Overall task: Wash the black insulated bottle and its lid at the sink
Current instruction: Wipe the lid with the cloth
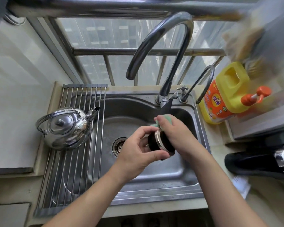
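Over the steel sink (154,184) my left hand (138,153) grips the black lid (161,143), which has a silver ring round it. My right hand (174,133) holds a green sponge (164,120) against the lid's far side, with most of the sponge hidden under the fingers. The black insulated bottle (256,161) lies on its side on the counter at the right, its shiny steel neck pointing to the frame's edge.
A tall curved faucet (162,46) arches over the basin, with a thin second tap (205,79) beside it. A steel kettle (66,126) stands on the roll-up rack (69,169) at the left. A yellow detergent jug (225,94) with an orange pump stands at the right. The drain (120,145) lies under my left hand.
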